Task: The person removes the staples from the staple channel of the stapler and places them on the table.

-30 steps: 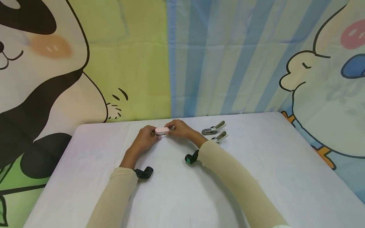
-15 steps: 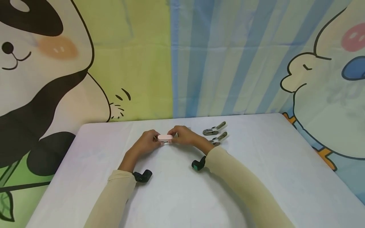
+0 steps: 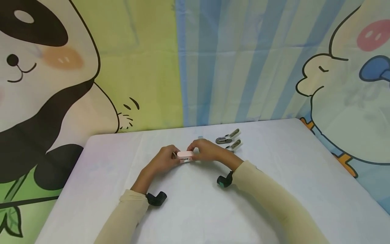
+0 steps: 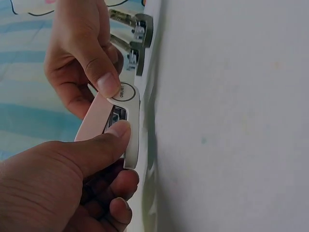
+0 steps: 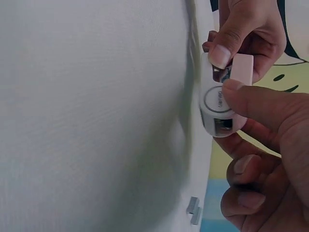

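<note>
In the head view a small pink-and-white stapler (image 3: 185, 155) is between both hands, close over the table. My left hand (image 3: 166, 159) grips its left end; in the left wrist view the thumb (image 4: 119, 129) presses on the white base beside the metal mechanism. My right hand (image 3: 208, 150) pinches the other end, its thumb (image 5: 233, 89) by the round printed mark. The stapler's pink top (image 4: 95, 116) stands at an angle to its white base (image 4: 132, 145). The fingers underneath are partly hidden.
Two olive-grey hinged tools with raised levers (image 3: 228, 136) lie to the right, behind my right forearm. Small grey staple strips (image 5: 193, 205) lie near the table's far edge. A printed cloth (image 3: 152, 67) hangs behind the white table (image 3: 100, 189).
Both hands have drawn the stapler nearer and slightly to the right, still gripping it. The small grey strips behind the right hand have come into sight. The hinged tools have stayed put.
</note>
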`<move>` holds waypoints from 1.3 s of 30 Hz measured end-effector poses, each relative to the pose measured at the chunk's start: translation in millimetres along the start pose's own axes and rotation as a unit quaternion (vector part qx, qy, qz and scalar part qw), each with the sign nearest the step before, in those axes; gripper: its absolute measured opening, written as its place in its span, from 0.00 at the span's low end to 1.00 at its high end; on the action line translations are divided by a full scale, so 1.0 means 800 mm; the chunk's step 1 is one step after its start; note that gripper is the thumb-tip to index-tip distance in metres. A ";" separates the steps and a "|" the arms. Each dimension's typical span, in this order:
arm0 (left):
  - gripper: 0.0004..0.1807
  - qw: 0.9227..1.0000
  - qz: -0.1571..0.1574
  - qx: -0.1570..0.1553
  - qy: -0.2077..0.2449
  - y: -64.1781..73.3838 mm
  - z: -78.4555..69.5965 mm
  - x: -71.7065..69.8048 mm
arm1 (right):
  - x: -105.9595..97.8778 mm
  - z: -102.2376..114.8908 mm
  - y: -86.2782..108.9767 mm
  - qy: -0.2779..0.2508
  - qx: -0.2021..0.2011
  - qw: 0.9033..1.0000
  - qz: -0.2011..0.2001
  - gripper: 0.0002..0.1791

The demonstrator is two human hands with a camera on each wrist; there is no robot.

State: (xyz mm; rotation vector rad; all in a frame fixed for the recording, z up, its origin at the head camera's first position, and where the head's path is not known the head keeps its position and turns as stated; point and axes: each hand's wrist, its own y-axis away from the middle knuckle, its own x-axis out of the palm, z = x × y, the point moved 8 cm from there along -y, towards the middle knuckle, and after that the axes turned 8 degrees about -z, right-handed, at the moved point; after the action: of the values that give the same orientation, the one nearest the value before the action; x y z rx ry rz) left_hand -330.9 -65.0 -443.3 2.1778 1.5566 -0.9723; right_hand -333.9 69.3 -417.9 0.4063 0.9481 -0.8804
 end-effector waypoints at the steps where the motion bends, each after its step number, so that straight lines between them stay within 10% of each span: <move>1: 0.11 1.000 -0.001 0.003 0.002 0.002 -0.002 0.002 | 0.000 0.003 0.004 0.004 -0.001 1.000 0.005 0.14; 22: 0.07 0.996 -0.017 0.087 0.004 0.036 -0.037 0.021 | 0.013 0.059 0.050 0.056 -0.069 0.995 -0.035 0.16; 39: 0.07 0.998 -0.017 0.062 0.008 0.045 -0.038 0.030 | 0.019 0.083 0.062 0.151 -0.051 0.986 -0.040 0.09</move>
State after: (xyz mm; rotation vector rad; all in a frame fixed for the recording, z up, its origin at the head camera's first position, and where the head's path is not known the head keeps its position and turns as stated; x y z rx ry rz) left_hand -282.5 -43.1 -442.1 2.2535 1.5837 -1.0919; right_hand -254.9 48.5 -398.0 0.4227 1.2922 -0.8531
